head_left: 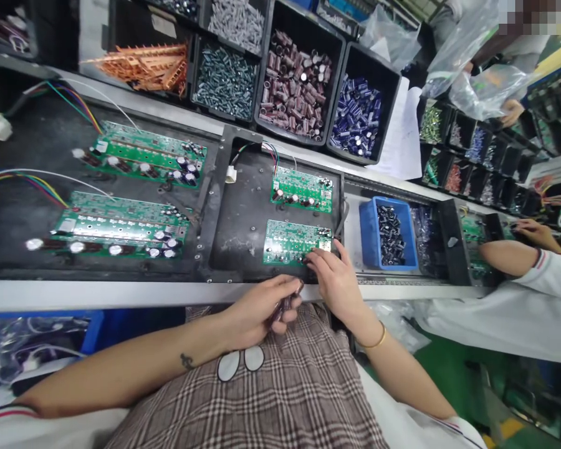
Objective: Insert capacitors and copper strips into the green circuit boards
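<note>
My left hand (264, 312) is closed around several brown capacitors (285, 304), just in front of the rail. My right hand (334, 277) reaches to the lower right edge of a green circuit board (290, 242), its fingertips pinched on a small dark part that is mostly hidden. Behind that board lies another green board (302, 190) with brown capacitors along its front edge and coloured wires at its upper left. Both boards rest in a black tray (236, 218).
Two larger boards (121, 224) (149, 153) lie at left. Black bins of brown (294, 87) and blue capacitors (356, 115) stand behind. A blue bin (414, 249) is at right, and a co-worker's arm (509, 257) is further right.
</note>
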`<state>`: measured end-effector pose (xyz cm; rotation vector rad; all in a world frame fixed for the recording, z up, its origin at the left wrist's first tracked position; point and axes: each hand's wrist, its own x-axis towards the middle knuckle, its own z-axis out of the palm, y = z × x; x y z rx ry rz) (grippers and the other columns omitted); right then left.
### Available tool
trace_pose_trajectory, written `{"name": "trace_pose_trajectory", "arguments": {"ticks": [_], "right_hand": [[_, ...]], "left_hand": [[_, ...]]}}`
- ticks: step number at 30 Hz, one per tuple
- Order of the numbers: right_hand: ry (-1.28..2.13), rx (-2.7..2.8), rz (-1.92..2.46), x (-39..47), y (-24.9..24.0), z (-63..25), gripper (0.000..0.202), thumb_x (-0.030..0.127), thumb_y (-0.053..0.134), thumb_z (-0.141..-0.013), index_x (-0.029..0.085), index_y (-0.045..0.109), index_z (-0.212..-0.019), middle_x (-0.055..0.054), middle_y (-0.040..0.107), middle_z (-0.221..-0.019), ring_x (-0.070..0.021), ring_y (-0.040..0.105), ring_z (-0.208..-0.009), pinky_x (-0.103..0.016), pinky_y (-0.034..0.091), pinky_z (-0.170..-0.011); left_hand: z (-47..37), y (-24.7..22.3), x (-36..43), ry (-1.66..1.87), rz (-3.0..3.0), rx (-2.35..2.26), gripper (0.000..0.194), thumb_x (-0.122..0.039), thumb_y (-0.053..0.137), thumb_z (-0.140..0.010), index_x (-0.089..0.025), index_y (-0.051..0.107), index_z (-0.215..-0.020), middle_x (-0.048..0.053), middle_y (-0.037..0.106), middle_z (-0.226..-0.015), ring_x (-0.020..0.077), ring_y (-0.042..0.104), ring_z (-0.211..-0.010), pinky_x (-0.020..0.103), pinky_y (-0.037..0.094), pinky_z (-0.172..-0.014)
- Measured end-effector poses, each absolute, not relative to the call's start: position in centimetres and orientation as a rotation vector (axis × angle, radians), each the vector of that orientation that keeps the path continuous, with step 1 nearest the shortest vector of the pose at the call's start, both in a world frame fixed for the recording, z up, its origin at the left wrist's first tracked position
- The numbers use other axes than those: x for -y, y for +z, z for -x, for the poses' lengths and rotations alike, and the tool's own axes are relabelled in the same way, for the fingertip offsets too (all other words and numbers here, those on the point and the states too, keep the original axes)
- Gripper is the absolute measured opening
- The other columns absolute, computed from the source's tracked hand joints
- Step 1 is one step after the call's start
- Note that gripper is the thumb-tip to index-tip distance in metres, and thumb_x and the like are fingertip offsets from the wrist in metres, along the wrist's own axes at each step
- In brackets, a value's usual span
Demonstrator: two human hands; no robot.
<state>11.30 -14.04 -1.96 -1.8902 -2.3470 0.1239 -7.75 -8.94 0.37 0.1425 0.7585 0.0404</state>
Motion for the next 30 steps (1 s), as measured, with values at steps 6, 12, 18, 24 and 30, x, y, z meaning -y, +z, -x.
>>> {"name": "trace_pose_trajectory", "arguments": {"ticks": [6,12,18,24,30], "right_hand": [[0.159,2.529,1.603,13.6,-1.0,-12.0,0.031,0.015,0.042,-0.096,0.018,0.058,-0.123,-0.009,0.069,-0.113,-0.0206,0.056,-0.121,-0.055,0.027,-0.116],[0.52,2.347,1.589,13.4,1.9,-9.7,0.028,0.028,0.052,-0.095,0.025,0.057,-0.122,-0.003,0.069,-0.116,-0.0172,0.058,-0.119,-0.051,0.029,-0.116],[0.283,2.261,1.796,11.8,-0.4,-8.8,0.018,0.026,0.048,-0.097,0.022,0.065,-0.101,-0.003,0.072,-0.099,-0.0167,0.065,-0.1,-0.051,0.027,-0.115],[0.189,2.245,1.849,11.3,-1.7,-8.3,0.017,0.029,0.049,-0.096,0.021,0.064,-0.098,-0.002,0.072,-0.094,-0.016,0.066,-0.093,-0.049,0.029,-0.114],[0.12,2.248,1.884,11.4,-1.7,-7.8,0.017,0.031,0.049,-0.096,0.02,0.063,-0.096,-0.002,0.072,-0.092,-0.0164,0.067,-0.088,-0.049,0.032,-0.112]], "left_hand": [[8.1,0.0,9.3,0.142,-0.071,-0.776,0.011,-0.02,0.049,-0.094,-0.012,0.056,-0.095,0.0,0.047,-0.074,0.0039,0.044,-0.052,0.014,0.023,-0.04],[8.2,-0.9,9.5,0.21,0.003,-0.78,0.021,-0.028,0.051,-0.095,-0.011,0.056,-0.083,0.0,0.049,-0.066,0.0048,0.046,-0.05,0.014,0.026,-0.041],[8.6,-0.7,9.0,0.119,0.027,-0.757,0.022,-0.021,0.048,-0.093,-0.007,0.064,-0.097,0.012,0.066,-0.084,0.0203,0.067,-0.079,0.035,0.054,-0.076],[9.5,-1.0,9.1,0.089,-0.022,-0.695,0.023,-0.017,0.043,-0.093,-0.006,0.063,-0.1,0.016,0.069,-0.085,0.0205,0.068,-0.075,0.032,0.054,-0.066],[10.1,-1.7,9.8,0.104,-0.058,-0.644,0.03,-0.029,0.042,-0.097,-0.007,0.061,-0.09,0.01,0.063,-0.065,0.0118,0.055,-0.049,0.02,0.041,-0.046]]}}
